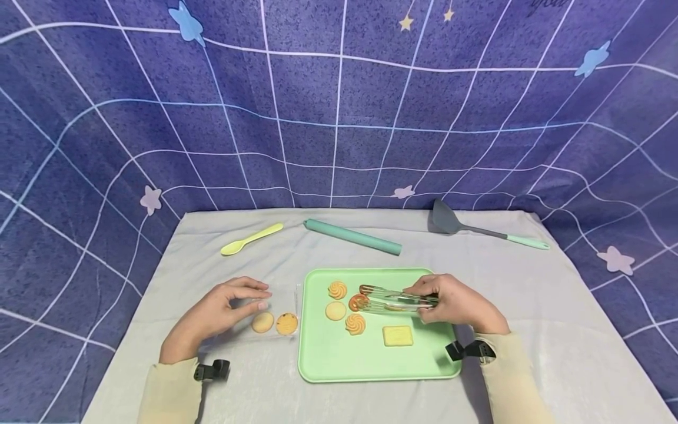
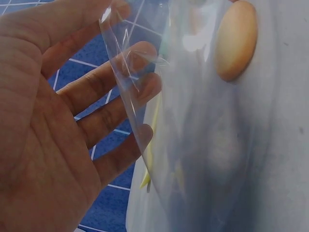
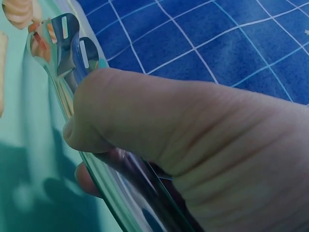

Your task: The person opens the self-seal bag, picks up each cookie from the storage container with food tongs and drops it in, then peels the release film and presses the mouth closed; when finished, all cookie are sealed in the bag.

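Note:
My left hand (image 1: 225, 306) pinches the rim of a clear plastic bag (image 2: 188, 130) between thumb and forefinger, its other fingers spread behind the film. A plain round cookie (image 1: 262, 322) and a speckled round cookie (image 1: 286, 324) lie at the bag. My right hand (image 1: 458, 303) grips metal tongs (image 1: 394, 295) over the light green tray (image 1: 339, 368). The slotted tong ends are parted around a reddish cookie (image 1: 358, 302); whether they touch it I cannot tell. Around it lie two swirl cookies (image 1: 355, 324), a pale round cookie (image 1: 336, 310) and a rectangular cookie (image 1: 397, 335).
Behind the tray lie a yellow spoon (image 1: 251, 239), a green rolling pin (image 1: 352, 237) and a dark spatula (image 1: 466, 227) with a mint handle. A pale cloth (image 1: 254, 388) covers the table, and a blue gridded curtain (image 1: 339, 106) stands around it.

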Tool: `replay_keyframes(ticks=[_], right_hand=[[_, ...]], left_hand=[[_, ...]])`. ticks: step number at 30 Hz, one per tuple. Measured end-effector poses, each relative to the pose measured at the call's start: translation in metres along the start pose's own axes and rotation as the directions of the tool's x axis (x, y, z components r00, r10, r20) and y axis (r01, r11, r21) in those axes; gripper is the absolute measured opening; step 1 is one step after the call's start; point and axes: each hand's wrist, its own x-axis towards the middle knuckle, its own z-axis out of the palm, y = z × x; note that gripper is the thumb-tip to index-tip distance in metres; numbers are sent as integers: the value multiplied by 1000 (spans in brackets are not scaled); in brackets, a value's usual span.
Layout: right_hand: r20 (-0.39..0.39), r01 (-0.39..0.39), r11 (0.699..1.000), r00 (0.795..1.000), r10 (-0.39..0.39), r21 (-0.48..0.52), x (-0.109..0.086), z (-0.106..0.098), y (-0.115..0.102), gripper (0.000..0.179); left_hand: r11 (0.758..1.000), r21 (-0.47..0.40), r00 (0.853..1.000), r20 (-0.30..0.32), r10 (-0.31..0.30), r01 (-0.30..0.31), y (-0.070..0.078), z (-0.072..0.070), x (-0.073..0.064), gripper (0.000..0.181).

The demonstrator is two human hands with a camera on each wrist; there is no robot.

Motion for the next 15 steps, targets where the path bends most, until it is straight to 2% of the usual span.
replay_keyframes(ticks=[8, 15], right_hand=[[-18, 16, 1000, 1000, -17, -11, -1, -1, 2, 48], [-17, -4, 1000, 1000, 4, 20, -2, -4, 1, 47]], left_hand=[[1000, 2, 1000, -3, 5, -5, 2, -1, 1, 20], [1000, 2, 1000, -14, 22, -22, 2, 0, 0, 20]])
